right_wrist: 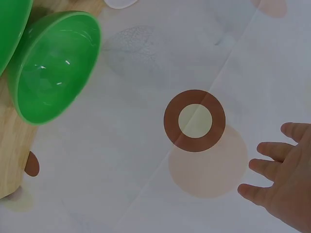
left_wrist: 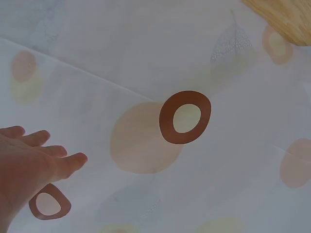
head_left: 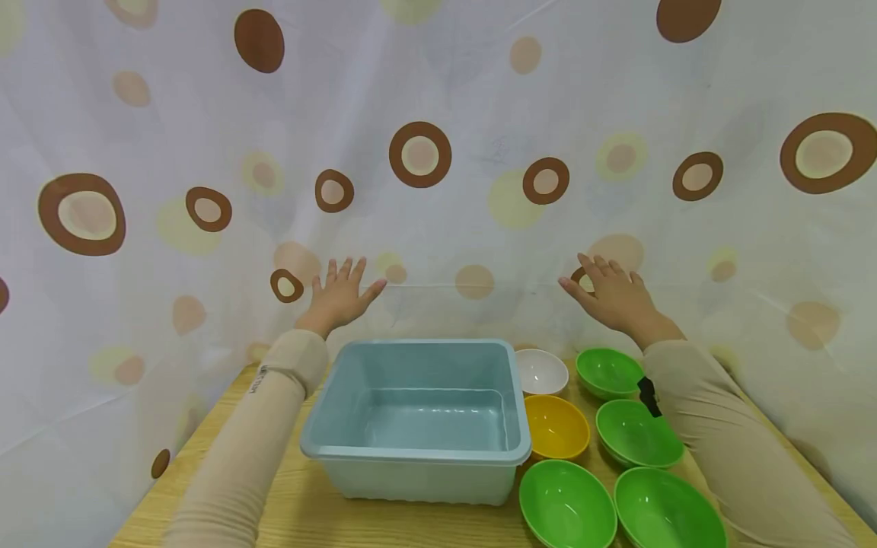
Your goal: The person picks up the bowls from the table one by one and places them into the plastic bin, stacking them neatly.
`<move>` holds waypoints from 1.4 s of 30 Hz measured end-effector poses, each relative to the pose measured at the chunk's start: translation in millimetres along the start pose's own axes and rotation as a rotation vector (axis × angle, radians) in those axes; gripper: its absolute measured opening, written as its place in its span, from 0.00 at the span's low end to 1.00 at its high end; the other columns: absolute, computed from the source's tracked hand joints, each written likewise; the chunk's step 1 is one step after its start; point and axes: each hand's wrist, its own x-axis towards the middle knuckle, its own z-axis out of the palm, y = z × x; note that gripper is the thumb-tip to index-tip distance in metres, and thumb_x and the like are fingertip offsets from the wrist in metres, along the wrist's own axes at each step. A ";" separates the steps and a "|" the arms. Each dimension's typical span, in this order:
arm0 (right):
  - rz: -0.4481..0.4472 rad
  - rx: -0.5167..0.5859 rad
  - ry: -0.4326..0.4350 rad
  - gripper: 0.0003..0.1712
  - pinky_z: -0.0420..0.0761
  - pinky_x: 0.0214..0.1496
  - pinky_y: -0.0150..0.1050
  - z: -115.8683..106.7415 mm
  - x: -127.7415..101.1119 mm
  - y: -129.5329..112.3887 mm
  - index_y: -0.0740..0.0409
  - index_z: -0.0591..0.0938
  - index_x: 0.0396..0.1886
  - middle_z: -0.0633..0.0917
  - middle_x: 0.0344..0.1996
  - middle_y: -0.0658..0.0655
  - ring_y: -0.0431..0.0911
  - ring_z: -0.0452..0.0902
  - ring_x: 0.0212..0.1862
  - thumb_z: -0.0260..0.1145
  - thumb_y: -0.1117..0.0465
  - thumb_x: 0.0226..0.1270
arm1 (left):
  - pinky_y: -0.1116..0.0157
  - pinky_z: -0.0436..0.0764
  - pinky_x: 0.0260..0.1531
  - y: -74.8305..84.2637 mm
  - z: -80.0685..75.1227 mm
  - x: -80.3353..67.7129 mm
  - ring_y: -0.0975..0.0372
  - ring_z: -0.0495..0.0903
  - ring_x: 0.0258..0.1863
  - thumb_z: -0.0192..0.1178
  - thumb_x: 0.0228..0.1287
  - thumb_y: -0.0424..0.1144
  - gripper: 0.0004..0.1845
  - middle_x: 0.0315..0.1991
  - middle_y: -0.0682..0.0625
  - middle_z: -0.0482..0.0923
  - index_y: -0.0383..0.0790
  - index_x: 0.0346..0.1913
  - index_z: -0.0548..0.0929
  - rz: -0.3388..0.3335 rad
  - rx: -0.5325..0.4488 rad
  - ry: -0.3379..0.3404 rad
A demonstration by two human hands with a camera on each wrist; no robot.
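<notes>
Both of your hands are raised with fingers spread and holding nothing: your left hand point(head_left: 340, 293) hovers beyond the far left corner of the pale blue tub point(head_left: 418, 415), your right hand point(head_left: 612, 293) beyond the bowls, both in front of the spotted curtain point(head_left: 438, 152). The tub stands on the wooden table point(head_left: 294, 510), with a white bowl point(head_left: 541, 371), a yellow bowl point(head_left: 556, 426) and four green bowls point(head_left: 636, 434) clustered just beside its right wall. Your right forearm hangs directly over the green ones, so I judge that dropping that arm carelessly could clip a rim and tip or skid a bowl toward the table's right edge. A sleeve could also snag the curtain hanging close behind.
</notes>
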 end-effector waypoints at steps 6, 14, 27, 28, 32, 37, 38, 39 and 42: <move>-0.010 0.002 0.023 0.50 0.41 0.66 0.71 -3.1 -0.5 -0.8 0.66 0.53 0.74 0.53 0.71 0.74 0.71 0.44 0.71 0.35 0.29 0.71 | 0.36 0.37 0.66 -2.5 -5.3 -1.9 0.40 0.33 0.73 0.28 0.71 0.68 0.43 0.76 0.36 0.40 0.41 0.77 0.44 0.002 -0.013 0.002; -0.019 0.017 0.029 0.48 0.41 0.67 0.70 -5.8 -2.3 -3.4 0.67 0.55 0.73 0.54 0.71 0.73 0.68 0.45 0.71 0.36 0.31 0.72 | 0.37 0.36 0.66 -2.0 -12.2 -8.3 0.39 0.33 0.73 0.28 0.72 0.67 0.42 0.75 0.34 0.40 0.38 0.76 0.46 0.005 -0.076 -0.003; -0.024 0.062 0.027 0.47 0.44 0.68 0.68 -14.4 -10.6 -6.7 0.69 0.56 0.73 0.55 0.71 0.72 0.67 0.46 0.72 0.35 0.33 0.74 | 0.36 0.45 0.65 5.0 -23.0 -15.5 0.40 0.44 0.72 0.32 0.74 0.62 0.40 0.73 0.33 0.48 0.34 0.75 0.49 0.045 -0.214 -0.006; -0.025 0.065 0.030 0.47 0.44 0.68 0.67 -14.1 -10.8 -6.6 0.69 0.56 0.72 0.55 0.71 0.72 0.67 0.46 0.72 0.35 0.33 0.74 | 0.36 0.45 0.65 5.5 -23.7 -16.0 0.40 0.45 0.72 0.32 0.74 0.62 0.40 0.73 0.32 0.48 0.33 0.75 0.48 0.048 -0.223 -0.007; -0.033 0.069 0.041 0.46 0.46 0.68 0.67 -13.0 -11.6 -6.5 0.68 0.58 0.72 0.56 0.71 0.71 0.66 0.47 0.71 0.36 0.33 0.74 | 0.36 0.46 0.65 6.4 -26.0 -17.4 0.38 0.45 0.72 0.32 0.74 0.62 0.40 0.73 0.31 0.48 0.32 0.75 0.48 0.059 -0.262 -0.019; -0.048 0.073 0.051 0.45 0.48 0.68 0.66 -13.3 -13.9 -8.6 0.68 0.57 0.72 0.58 0.71 0.71 0.66 0.50 0.71 0.36 0.34 0.75 | 0.42 0.45 0.68 4.1 -27.4 -20.2 0.38 0.42 0.72 0.32 0.74 0.62 0.41 0.73 0.30 0.46 0.30 0.74 0.47 0.077 -0.330 -0.025; -0.051 0.076 0.054 0.45 0.48 0.68 0.66 -13.2 -14.4 -8.9 0.68 0.57 0.72 0.58 0.70 0.71 0.66 0.50 0.71 0.36 0.34 0.75 | 0.43 0.45 0.69 3.1 -27.5 -21.1 0.39 0.42 0.73 0.32 0.74 0.62 0.42 0.73 0.31 0.45 0.30 0.74 0.47 0.079 -0.341 -0.028; -0.053 0.081 0.057 0.45 0.49 0.68 0.66 -13.1 -15.0 -9.2 0.69 0.56 0.72 0.59 0.70 0.71 0.67 0.51 0.70 0.36 0.35 0.75 | 0.43 0.45 0.69 2.2 -27.6 -22.2 0.40 0.42 0.73 0.32 0.74 0.62 0.42 0.74 0.32 0.45 0.30 0.74 0.47 0.078 -0.351 -0.031; -0.057 0.096 0.064 0.46 0.50 0.68 0.65 -12.8 -15.9 -8.8 0.69 0.57 0.72 0.59 0.70 0.71 0.67 0.52 0.70 0.37 0.34 0.74 | 0.43 0.48 0.68 -0.9 -27.3 -25.1 0.40 0.46 0.72 0.33 0.73 0.63 0.42 0.74 0.32 0.46 0.32 0.75 0.46 0.075 -0.371 -0.041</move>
